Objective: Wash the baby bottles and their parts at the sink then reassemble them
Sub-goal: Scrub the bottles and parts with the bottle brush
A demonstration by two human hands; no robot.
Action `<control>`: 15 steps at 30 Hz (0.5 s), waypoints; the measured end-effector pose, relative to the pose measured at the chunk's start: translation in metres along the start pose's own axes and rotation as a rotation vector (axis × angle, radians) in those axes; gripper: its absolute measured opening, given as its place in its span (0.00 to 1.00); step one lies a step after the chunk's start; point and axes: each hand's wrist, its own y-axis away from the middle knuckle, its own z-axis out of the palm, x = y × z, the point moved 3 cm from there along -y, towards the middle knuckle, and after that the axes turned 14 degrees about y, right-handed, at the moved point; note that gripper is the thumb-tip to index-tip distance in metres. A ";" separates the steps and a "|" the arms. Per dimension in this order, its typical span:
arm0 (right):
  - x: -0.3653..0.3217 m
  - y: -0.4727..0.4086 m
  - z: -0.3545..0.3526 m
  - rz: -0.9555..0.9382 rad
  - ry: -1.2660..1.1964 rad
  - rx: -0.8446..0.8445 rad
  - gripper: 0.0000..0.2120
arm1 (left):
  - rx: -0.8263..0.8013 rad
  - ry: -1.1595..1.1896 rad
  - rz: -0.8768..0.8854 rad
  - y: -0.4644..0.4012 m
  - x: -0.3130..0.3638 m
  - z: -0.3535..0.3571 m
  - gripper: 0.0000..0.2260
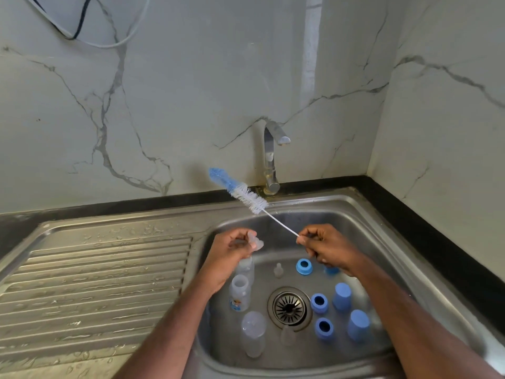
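Hovering over the sink point(369, 214), left hand point(232, 250) pinches nipple point(255, 242), right hand point(325, 244) brush point(237, 191).

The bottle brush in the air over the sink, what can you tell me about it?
The bottle brush has a thin white wire stem, a tuft of white bristles and a blue sponge-like tip. The right hand pinches the stem's lower end, so the brush slants up and to the left, its tip in front of the marbled wall beside the tap. Nothing else touches it; it hangs above the sink basin.
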 end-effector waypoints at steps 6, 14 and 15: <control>0.019 -0.002 -0.012 0.054 0.066 -0.054 0.06 | -0.208 -0.723 0.158 -0.006 -0.017 0.029 0.09; 0.024 -0.003 -0.020 0.075 0.090 -0.063 0.06 | -0.761 -1.570 0.091 -0.006 -0.059 0.062 0.15; 0.025 -0.004 -0.019 0.075 0.090 -0.071 0.06 | -0.798 -1.596 0.095 -0.007 -0.062 0.062 0.16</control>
